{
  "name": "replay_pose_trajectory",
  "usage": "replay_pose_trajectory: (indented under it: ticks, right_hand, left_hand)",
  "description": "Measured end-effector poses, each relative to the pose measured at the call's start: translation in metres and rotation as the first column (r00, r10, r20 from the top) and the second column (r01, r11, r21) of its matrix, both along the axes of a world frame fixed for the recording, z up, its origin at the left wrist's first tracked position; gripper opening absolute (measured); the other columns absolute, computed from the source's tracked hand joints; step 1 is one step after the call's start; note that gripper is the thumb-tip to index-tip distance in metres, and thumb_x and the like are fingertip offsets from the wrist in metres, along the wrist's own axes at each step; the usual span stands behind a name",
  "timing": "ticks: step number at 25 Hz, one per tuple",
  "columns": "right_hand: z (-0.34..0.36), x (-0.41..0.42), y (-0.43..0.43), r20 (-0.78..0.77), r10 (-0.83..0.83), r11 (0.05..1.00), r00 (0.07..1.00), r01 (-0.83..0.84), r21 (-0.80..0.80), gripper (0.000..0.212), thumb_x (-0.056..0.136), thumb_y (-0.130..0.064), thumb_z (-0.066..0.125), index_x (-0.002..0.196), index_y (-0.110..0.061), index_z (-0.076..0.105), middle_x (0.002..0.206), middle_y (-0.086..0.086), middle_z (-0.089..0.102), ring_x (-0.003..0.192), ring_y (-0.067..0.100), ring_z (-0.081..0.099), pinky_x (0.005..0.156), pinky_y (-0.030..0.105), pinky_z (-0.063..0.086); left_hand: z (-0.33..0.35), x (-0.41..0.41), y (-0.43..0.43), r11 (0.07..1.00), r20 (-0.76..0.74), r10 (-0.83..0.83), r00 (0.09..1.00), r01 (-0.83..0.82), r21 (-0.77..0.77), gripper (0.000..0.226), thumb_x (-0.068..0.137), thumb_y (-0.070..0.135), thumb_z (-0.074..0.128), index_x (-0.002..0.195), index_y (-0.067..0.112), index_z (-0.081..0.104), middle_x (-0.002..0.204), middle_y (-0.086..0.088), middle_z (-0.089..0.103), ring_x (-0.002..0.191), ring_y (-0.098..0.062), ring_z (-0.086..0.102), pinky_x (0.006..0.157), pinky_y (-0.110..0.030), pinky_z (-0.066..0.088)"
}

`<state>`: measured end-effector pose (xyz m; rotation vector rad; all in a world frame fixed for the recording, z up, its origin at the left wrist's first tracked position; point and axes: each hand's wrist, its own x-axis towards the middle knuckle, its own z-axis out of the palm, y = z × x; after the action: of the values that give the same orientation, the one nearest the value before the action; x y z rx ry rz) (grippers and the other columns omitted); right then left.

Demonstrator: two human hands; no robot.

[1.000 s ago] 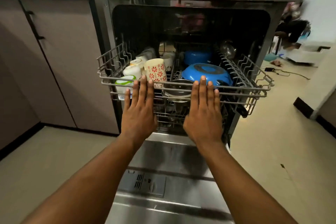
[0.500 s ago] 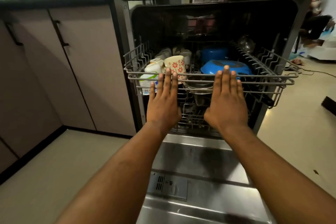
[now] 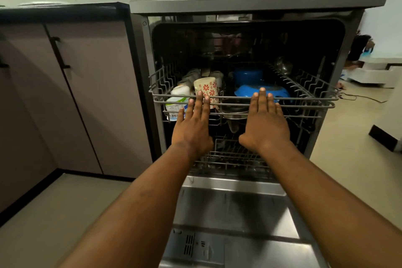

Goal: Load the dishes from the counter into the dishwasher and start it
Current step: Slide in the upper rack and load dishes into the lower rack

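The dishwasher [image 3: 256, 4] stands open with its door [image 3: 235, 213] folded down in front of me. Its upper wire rack [image 3: 313, 102] sticks partly out and holds a cream mug with red flowers [image 3: 207, 88], white cups [image 3: 178, 93], a blue bowl [image 3: 274, 91], a second blue dish [image 3: 248, 75] behind it and a steel bowl [image 3: 235, 109]. My left hand [image 3: 193, 126] presses flat against the rack's front bar, fingers straight. My right hand [image 3: 265, 124] presses the same bar further right, fingers straight too. The lower rack [image 3: 235, 156] shows beneath.
Mauve cabinet doors [image 3: 87, 93] under a dark counter edge [image 3: 65, 10] stand to the left of the machine. A plate rim [image 3: 37, 3] shows on the counter. Beige floor lies on both sides, with a cable [image 3: 367, 99] and a seated person [image 3: 359, 48] at the far right.
Both flat hands have stayed on the rack's front bar while the rack has slid back into the dishwasher. My view has tilted up and shifted left.
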<state>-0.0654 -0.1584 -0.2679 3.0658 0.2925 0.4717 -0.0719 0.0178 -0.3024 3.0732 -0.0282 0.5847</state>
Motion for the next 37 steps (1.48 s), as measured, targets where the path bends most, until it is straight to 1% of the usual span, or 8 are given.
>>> replay_pose_trajectory:
  ticks: [7,10,14,17,21,26,32,37]
  right_hand:
    - [-0.004,0.031,0.015,0.047,-0.048,0.999,0.998,0.047,0.019,0.110,0.084,-0.042,0.062,0.150,-0.002,-0.017,0.157,0.019,-0.023,0.147,0.033,-0.014,0.122,0.043,0.003]
    - [-0.002,0.053,0.018,0.028,-0.048,0.999,0.998,0.047,0.015,0.110,0.085,-0.043,0.062,0.150,-0.003,-0.017,0.158,0.017,-0.023,0.148,0.031,-0.014,0.122,0.043,0.004]
    - [0.002,0.081,0.015,-0.013,-0.021,0.999,1.000,0.021,0.032,0.111,0.083,-0.043,0.063,0.151,-0.006,-0.017,0.158,0.013,-0.023,0.148,0.029,-0.015,0.122,0.042,0.003]
    - [0.003,0.100,0.015,-0.019,0.006,0.998,1.000,-0.005,0.062,0.112,0.082,-0.045,0.063,0.152,-0.007,-0.016,0.159,0.012,-0.023,0.148,0.028,-0.015,0.122,0.042,0.002]
    - [-0.006,0.117,0.015,0.025,0.024,0.997,0.999,-0.026,0.076,0.115,0.081,-0.048,0.063,0.151,-0.007,-0.018,0.158,0.011,-0.025,0.147,0.028,-0.018,0.122,0.042,0.000]
    - [-0.008,0.129,0.009,0.058,0.042,0.996,0.997,-0.047,0.076,0.114,0.082,-0.049,0.062,0.151,-0.009,-0.020,0.157,0.010,-0.027,0.147,0.027,-0.019,0.121,0.041,-0.003]
    - [-0.006,0.145,0.010,0.042,0.072,0.992,0.997,-0.076,0.096,0.114,0.081,-0.049,0.062,0.151,-0.010,-0.020,0.157,0.009,-0.029,0.147,0.027,-0.019,0.121,0.041,-0.004]
    - [0.000,0.147,0.009,-0.028,0.089,0.989,0.996,-0.085,0.119,0.113,0.082,-0.046,0.062,0.151,-0.011,-0.019,0.157,0.007,-0.029,0.147,0.025,-0.019,0.121,0.041,-0.002]
  left_hand:
    - [0.005,0.035,0.006,1.000,-0.037,-0.006,0.999,0.006,0.000,0.101,0.092,0.037,0.052,0.150,0.015,-0.026,0.157,-0.007,-0.034,0.148,-0.026,-0.021,0.122,-0.047,-0.003]
    - [0.008,0.052,0.008,1.000,-0.052,0.009,0.999,-0.010,-0.009,0.101,0.091,0.037,0.053,0.151,0.015,-0.025,0.157,-0.007,-0.034,0.149,-0.027,-0.018,0.122,-0.047,-0.001]
    - [0.019,0.078,0.005,1.000,-0.117,0.018,0.993,-0.019,-0.011,0.104,0.090,0.042,0.056,0.152,0.014,-0.023,0.159,-0.009,-0.030,0.150,-0.028,-0.014,0.122,-0.049,0.003]
    - [0.026,0.095,0.003,0.999,-0.124,0.053,0.991,-0.051,0.014,0.106,0.089,0.046,0.056,0.153,0.011,-0.021,0.160,-0.010,-0.027,0.150,-0.028,-0.015,0.122,-0.049,0.002]
    - [0.025,0.108,0.002,0.995,-0.123,0.086,0.989,-0.079,0.060,0.108,0.088,0.048,0.057,0.152,0.009,-0.022,0.160,-0.012,-0.026,0.149,-0.028,-0.020,0.122,-0.048,-0.001]
    - [0.033,0.115,0.005,0.986,-0.151,0.104,0.983,-0.082,0.144,0.108,0.089,0.049,0.056,0.152,0.009,-0.021,0.160,-0.013,-0.025,0.149,-0.028,-0.019,0.122,-0.047,-0.003]
    - [0.047,0.127,0.007,0.980,-0.228,0.136,0.964,-0.098,0.171,0.107,0.090,0.048,0.056,0.152,0.011,-0.022,0.159,-0.012,-0.028,0.150,-0.027,-0.018,0.121,-0.047,-0.004]
    - [0.054,0.127,0.003,0.974,-0.269,0.164,0.949,-0.113,0.196,0.102,0.092,0.047,0.052,0.153,0.011,-0.020,0.160,-0.011,-0.027,0.150,-0.027,-0.016,0.121,-0.049,-0.004]
